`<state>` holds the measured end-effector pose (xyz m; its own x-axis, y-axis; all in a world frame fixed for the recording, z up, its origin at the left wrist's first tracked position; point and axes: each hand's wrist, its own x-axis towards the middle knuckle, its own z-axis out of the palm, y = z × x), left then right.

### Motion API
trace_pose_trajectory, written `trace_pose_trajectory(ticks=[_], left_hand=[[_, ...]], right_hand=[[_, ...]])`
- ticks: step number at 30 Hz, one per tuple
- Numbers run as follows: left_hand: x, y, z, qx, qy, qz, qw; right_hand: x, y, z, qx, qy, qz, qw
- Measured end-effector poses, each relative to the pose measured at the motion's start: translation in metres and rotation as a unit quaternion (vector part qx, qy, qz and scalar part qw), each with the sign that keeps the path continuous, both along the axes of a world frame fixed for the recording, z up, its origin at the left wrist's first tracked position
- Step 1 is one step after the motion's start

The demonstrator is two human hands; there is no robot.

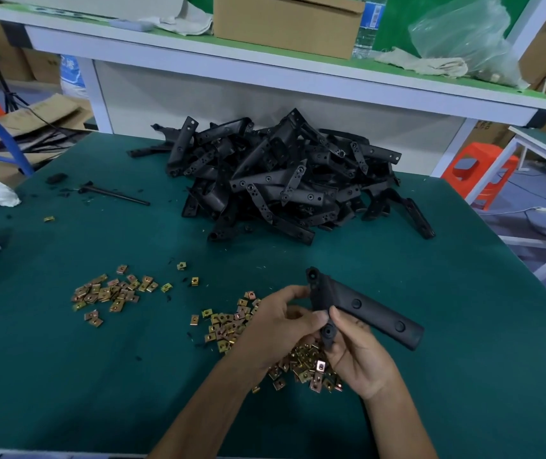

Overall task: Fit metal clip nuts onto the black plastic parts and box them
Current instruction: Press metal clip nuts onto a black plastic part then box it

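Grip is two-handed on one black plastic part (369,311), my left hand (278,323) curled round its bent end and my right hand (357,356) pinching its lower tab, long axis running off to my right above the nearer of two clip nut piles (225,329), with the heap of parts (275,180) straight ahead, past counting.

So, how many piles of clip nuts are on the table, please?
2: the left pile lies left of the left hand; the near pile lies under it and the right hand, partly hidden.
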<state>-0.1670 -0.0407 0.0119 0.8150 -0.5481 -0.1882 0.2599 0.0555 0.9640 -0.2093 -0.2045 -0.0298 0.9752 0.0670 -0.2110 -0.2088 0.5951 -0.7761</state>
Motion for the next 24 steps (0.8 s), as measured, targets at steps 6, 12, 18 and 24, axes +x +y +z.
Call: trace_pose_trajectory(ticks=[6,12,18,24], left_hand=[[0.034,0.027,-0.008,0.369,-0.393,0.101,0.836],[0.039,0.045,-0.027,0.532,-0.381,0.063,0.753],[0.041,0.045,-0.033,0.509,-0.389,0.086,0.763],[0.042,0.04,-0.025,0.395,-0.335,0.131,0.845]], right_hand=[[-0.002,-0.007,0.003,0.126,-0.004,-0.076,0.989],[-0.001,-0.012,-0.001,0.167,-0.014,-0.089,0.982],[-0.002,-0.009,-0.001,0.155,-0.015,-0.076,0.985],[-0.002,-0.006,0.003,0.13,-0.01,-0.062,0.99]])
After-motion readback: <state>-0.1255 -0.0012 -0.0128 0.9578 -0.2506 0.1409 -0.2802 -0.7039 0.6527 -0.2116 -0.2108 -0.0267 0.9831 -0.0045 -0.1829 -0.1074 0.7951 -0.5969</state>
